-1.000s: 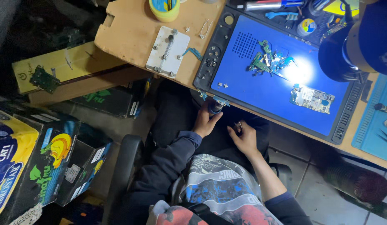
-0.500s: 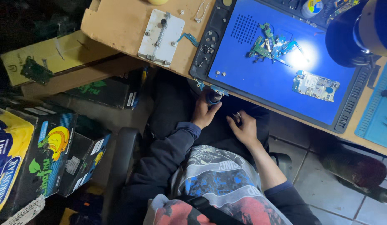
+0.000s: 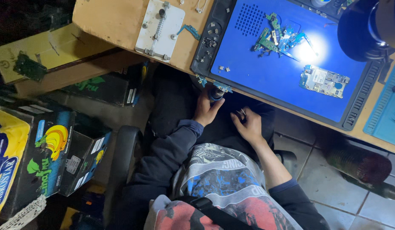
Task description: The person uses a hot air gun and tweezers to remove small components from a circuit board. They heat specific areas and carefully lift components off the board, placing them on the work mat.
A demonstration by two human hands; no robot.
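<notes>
I look down at my lap below the edge of a wooden workbench (image 3: 108,17). My left hand (image 3: 206,108) is closed around a small dark tool with a blue end (image 3: 216,91), held just under the bench edge. My right hand (image 3: 247,124) rests on my dark trousers, fingers curled near a small metal ring-like part (image 3: 241,112); whether it grips it I cannot tell. On the bench lies a blue work mat (image 3: 265,68) with a green circuit board cluster (image 3: 278,38) and a pale phone board (image 3: 324,81).
A white metal board holder (image 3: 160,26) sits on the bench at left. A dark lamp head (image 3: 367,25) hangs at top right. Cardboard boxes (image 3: 44,145) crowd the floor at left. A dark bottle (image 3: 361,164) lies on the tiled floor at right.
The view has tilted down, so the bench slid toward the top. Both hands stay in my lap, the left still on the small tool.
</notes>
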